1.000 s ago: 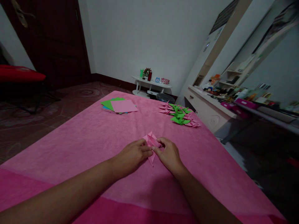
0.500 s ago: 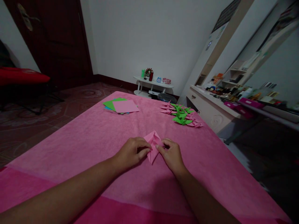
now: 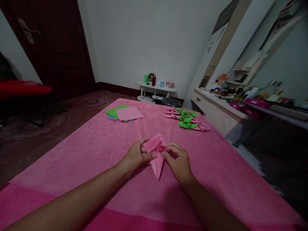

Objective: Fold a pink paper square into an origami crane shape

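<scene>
A partly folded piece of pink origami paper (image 3: 157, 163) is held between my two hands above the pink cloth. Its narrow point faces me, and its upper part spreads open into a wide flap. My left hand (image 3: 138, 153) pinches the left side, thumb on top and fingers behind the paper. On the opposite side my right hand (image 3: 178, 158) grips the edge with thumb and forefinger. The two thumbs nearly meet at the paper's middle. The fingertips behind the paper are hidden.
Square paper sheets (image 3: 128, 113) in pink, green and blue lie at the table's far left. Several folded green and pink paper cranes (image 3: 187, 122) cluster at the far right. A pink cloth (image 3: 96, 141) covers the table. A cluttered dresser (image 3: 216, 109) stands at the right.
The pink paper has opened out: its lower point is longer and the upper flap is lifted and wider. My left fingers have slid behind it. The view has tilted slightly up.
</scene>
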Demonstrator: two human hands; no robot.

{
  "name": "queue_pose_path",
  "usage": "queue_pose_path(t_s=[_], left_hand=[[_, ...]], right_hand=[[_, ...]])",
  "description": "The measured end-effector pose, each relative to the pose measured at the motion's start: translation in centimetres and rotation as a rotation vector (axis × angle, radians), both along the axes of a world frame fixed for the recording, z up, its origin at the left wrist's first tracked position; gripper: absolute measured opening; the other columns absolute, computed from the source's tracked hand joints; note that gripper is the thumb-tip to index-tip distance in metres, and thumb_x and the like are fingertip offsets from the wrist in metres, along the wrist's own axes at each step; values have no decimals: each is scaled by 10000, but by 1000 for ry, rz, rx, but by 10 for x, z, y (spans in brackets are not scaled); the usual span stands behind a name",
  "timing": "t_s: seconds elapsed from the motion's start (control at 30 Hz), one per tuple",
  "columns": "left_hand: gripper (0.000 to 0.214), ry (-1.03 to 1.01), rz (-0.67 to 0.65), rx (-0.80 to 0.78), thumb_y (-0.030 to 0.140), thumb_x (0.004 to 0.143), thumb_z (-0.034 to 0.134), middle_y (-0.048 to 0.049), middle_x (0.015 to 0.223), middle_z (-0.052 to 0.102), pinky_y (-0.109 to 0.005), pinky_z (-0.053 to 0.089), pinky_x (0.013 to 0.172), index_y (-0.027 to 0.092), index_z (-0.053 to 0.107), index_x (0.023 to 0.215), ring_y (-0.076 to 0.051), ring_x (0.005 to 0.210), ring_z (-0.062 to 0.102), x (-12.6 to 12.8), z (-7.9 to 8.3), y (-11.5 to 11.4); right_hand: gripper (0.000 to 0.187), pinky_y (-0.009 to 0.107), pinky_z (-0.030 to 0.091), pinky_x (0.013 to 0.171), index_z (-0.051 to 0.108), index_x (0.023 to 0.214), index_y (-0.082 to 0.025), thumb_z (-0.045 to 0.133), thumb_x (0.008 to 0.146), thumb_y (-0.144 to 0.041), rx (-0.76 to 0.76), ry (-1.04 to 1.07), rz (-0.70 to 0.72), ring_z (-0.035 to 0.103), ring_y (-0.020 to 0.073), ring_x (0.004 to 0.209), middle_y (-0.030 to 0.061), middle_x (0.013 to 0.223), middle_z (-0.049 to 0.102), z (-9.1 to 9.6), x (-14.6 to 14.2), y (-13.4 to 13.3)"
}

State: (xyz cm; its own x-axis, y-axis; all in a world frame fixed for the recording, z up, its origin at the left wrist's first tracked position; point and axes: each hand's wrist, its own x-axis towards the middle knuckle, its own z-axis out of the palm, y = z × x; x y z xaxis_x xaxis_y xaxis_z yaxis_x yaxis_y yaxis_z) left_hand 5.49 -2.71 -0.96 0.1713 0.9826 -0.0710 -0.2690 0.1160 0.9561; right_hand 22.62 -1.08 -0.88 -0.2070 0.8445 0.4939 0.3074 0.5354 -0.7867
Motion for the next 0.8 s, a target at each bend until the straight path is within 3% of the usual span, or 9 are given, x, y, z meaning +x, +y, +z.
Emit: queue_pose_path(t_s=[0.13,0.23,0.33,0.47,0.57,0.67,0.8], left_hand=[[421,-46,-51,24,232,580,813,-27,734,623,-215,430,587,86,621,925,-91,581,544,3,1,-5],[355,-4,-40,-17,246,588,810,-47,741,650,-231,440,604,79,657,862,-111,599,567,7,-1,-6],[336,-20,-20,-51,272,583,812,-49,724,661,-237,447,592,88,678,830,-121,593,577,11,-1,-6],[306,-66,67,-52,279,539,834,-28,613,633,-216,420,517,86,676,716,-99,506,533,13,0,-3],[321,-138,124,-31,271,543,835,-58,670,663,-243,454,558,85,687,758,-124,556,568,10,-1,0],[298,-197,177,1,273,571,821,-76,710,675,-271,473,604,87,683,758,-145,603,593,7,-2,2],[269,-228,219,21,265,581,812,-68,684,663,-276,468,600,85,677,728,-145,596,585,7,-1,2]], right_hand=[[86,247,435,659,628,709,-184,611,790,-206,-22,39,-12,568,156,719,13,749,608,-2,-1,-1],[48,244,434,631,656,798,-193,627,780,-226,-65,44,-37,557,149,686,5,744,617,-5,-2,-1],[191,242,445,601,638,931,-205,663,746,-245,-155,95,-66,554,142,650,5,775,630,-6,-4,-2],[391,238,467,593,513,1099,-212,671,746,-276,-290,337,23,588,132,635,-5,778,619,-6,-6,-2],[214,234,448,547,557,905,-186,605,809,-372,-384,424,125,569,112,550,-2,723,612,-6,-3,0],[274,236,420,514,600,736,-155,598,810,-419,-491,343,238,558,112,510,18,668,623,-7,1,1],[308,240,420,543,650,724,-144,612,799,-440,-572,212,308,554,123,507,16,556,621,-4,1,0]])
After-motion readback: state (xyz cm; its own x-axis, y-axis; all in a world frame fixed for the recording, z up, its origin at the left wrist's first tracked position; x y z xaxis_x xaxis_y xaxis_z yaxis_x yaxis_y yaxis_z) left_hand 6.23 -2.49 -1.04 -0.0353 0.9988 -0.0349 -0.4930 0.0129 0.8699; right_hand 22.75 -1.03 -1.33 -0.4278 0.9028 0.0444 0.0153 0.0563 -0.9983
